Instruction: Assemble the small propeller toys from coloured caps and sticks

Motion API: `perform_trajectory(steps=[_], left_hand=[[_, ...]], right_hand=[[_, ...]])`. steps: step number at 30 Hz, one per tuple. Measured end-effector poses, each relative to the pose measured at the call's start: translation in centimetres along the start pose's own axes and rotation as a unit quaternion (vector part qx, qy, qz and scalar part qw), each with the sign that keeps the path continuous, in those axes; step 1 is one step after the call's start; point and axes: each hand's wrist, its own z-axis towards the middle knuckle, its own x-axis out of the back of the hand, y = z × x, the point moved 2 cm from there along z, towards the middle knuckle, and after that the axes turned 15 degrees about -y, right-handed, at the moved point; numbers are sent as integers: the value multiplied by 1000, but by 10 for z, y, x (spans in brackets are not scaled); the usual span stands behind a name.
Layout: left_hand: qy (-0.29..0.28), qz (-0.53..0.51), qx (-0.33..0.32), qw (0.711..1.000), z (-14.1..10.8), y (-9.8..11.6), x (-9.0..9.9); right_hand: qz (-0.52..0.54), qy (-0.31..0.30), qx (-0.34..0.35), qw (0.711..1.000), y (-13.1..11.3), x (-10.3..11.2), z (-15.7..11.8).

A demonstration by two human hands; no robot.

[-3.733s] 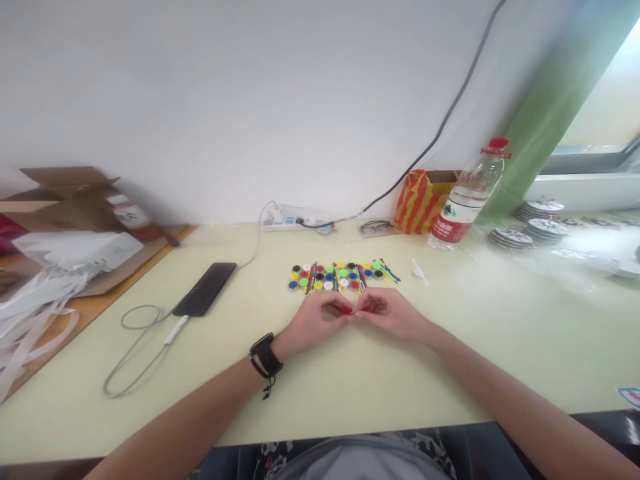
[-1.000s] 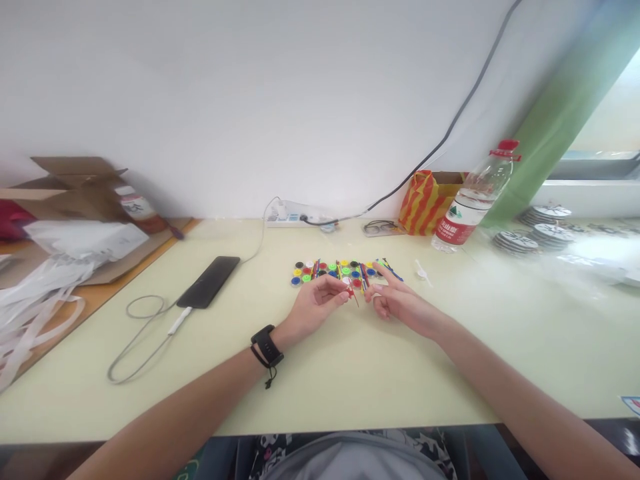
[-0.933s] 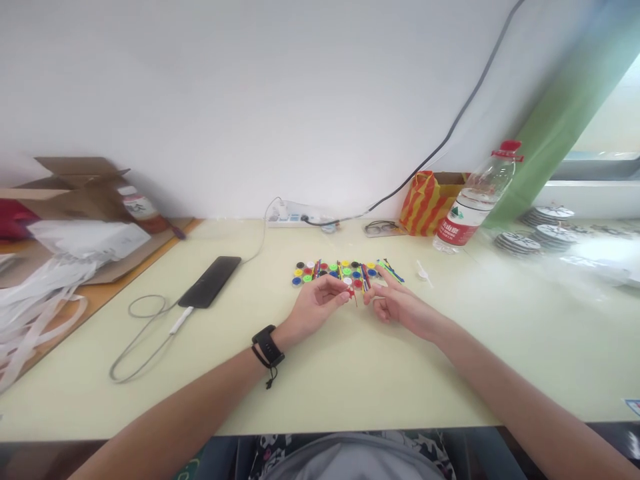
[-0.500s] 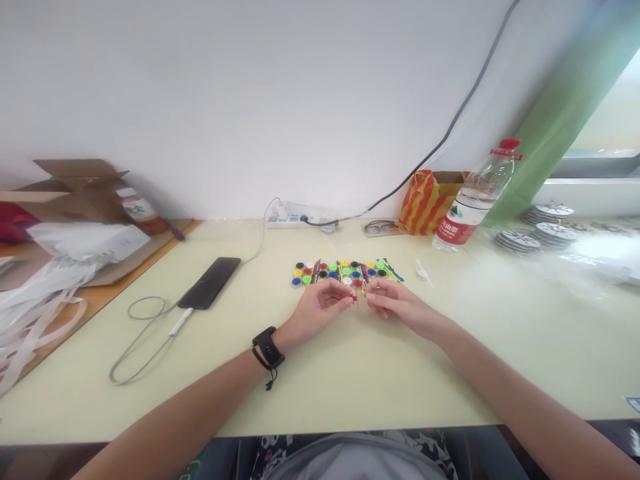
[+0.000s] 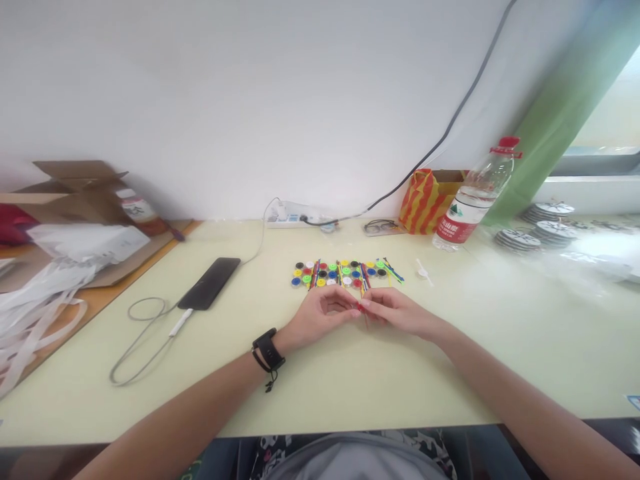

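Meeting at frame centre after being apart, left hand and right hand pinch a small red piece over the pale yellow table; white wall behind.

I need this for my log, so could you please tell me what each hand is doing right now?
Left hand: pinched on a small red piece.
Right hand: pinched on the same piece.
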Motion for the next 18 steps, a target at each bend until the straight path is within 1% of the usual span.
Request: perform_trajectory(steps=[3, 6, 8, 10, 12, 14, 16, 18], left_hand=[[-11, -2, 12, 1000, 0, 0, -1], [-13, -5, 21, 1000, 0, 0, -1], [-2, 18, 26, 999, 0, 0, 0], [8, 55, 39, 998, 0, 1, 2], [6, 83, 57, 995, 0, 2, 4], [1, 94, 70, 993, -1, 3, 7], [-1, 98, 77, 992, -1, 3, 9], [2, 102, 82, 991, 0, 3, 10]], right_hand=[[-43, -12, 19, 999, -1, -3, 1], [-59, -10, 31, 998, 0, -3, 2], [-55, 0, 30, 998, 1, 0, 3], [-60, 28, 25, 997, 3, 7, 2], [-87, 86, 15, 992, 8, 20, 0], [-142, 175, 1, 974, 15, 39, -4], [-222, 281, -10, 934, 25, 61, -11], [-296, 373, -21, 879, 37, 82, -19]])
